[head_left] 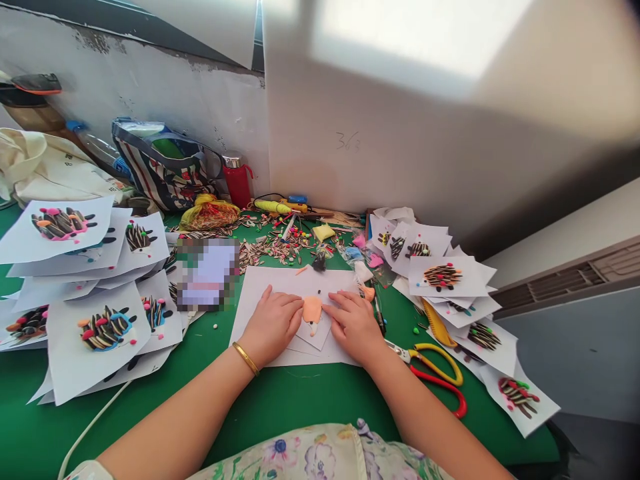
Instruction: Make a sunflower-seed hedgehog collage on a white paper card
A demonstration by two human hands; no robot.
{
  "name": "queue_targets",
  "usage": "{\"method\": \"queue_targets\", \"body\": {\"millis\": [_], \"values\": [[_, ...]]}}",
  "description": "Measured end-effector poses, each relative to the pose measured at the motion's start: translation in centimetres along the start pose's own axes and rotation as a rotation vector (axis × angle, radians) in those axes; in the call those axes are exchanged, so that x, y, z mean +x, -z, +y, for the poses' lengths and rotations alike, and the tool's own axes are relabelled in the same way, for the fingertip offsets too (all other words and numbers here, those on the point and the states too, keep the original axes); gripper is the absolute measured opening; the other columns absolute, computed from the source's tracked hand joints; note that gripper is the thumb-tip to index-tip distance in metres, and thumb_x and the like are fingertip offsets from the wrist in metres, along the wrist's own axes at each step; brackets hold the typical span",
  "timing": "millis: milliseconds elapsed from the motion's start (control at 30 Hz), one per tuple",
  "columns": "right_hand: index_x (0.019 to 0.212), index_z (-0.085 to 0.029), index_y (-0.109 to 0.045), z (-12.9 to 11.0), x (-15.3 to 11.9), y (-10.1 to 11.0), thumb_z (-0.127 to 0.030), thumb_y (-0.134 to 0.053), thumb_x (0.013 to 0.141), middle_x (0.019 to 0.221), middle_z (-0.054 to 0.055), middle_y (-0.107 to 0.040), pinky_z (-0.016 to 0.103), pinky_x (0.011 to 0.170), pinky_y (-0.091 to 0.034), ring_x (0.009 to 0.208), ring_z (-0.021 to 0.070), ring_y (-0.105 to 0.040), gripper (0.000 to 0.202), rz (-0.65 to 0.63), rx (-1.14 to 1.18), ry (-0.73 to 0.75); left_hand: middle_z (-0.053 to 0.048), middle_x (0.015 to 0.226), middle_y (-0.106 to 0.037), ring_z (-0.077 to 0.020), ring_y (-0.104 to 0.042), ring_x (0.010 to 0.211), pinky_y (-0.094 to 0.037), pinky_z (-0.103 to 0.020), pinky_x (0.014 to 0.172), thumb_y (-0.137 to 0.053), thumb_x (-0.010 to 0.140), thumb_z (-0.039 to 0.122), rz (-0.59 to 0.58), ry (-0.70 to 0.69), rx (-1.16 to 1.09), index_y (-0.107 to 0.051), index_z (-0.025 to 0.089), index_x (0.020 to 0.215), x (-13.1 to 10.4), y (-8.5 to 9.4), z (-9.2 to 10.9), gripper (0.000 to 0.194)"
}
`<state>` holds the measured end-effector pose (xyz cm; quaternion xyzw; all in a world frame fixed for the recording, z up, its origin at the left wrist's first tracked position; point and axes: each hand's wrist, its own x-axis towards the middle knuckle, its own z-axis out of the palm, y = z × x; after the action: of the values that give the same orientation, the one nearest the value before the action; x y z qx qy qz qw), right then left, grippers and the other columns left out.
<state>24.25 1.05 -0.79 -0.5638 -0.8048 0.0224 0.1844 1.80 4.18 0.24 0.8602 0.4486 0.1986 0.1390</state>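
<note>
A flat patch of light-orange clay (313, 310) with a small white and black tip lies on a small white card (319, 339). Beneath that card are larger white sheets (246, 313). To the left of the clay, my left hand (274, 319) rests flat with fingers stretched out, its fingertips at the clay's edge. My right hand (356, 325) lies on the opposite side, fingers extended, its index fingertip close to or touching the clay. Neither hand holds anything visible. A small black dot (319, 291) and a black clay lump (319, 262) sit just beyond.
Stacks of cards with seed hedgehogs stand at left (97, 377) and right (445, 275). Scissors (435, 367) lie by my right forearm. A blurred phone (207, 273), scattered sunflower seeds (265, 250), clay packets (354, 253) and a red bottle (237, 183) are farther back.
</note>
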Motion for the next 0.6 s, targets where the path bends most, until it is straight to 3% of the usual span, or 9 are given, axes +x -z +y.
{"method": "queue_targets", "body": {"millis": [367,600], "values": [[0.116,-0.027,-0.07,0.2,0.06,0.11,-0.015,-0.051,0.086,0.132,0.004,-0.062,0.045,0.1,-0.038,0.123,0.0249,-0.05,0.038,0.032,0.037,-0.021,-0.006,0.117,-0.07,-0.024,-0.062,0.107,-0.023,-0.06,0.113,-0.039,0.097,0.027,-0.02,-0.001,0.008,-0.067,0.023,0.113,0.0,-0.1,-0.11,0.032],[0.118,-0.031,-0.069,0.23,-0.06,-0.28,-0.015,-0.054,0.084,0.134,0.003,-0.06,0.048,0.102,-0.036,0.125,0.0271,-0.048,0.04,-0.007,0.019,0.002,-0.007,0.117,-0.07,-0.0242,-0.062,0.107,-0.023,-0.061,0.113,-0.039,0.097,0.027,-0.015,-0.002,0.001,-0.067,0.023,0.113,0.01,-0.07,-0.12,0.033]]}}
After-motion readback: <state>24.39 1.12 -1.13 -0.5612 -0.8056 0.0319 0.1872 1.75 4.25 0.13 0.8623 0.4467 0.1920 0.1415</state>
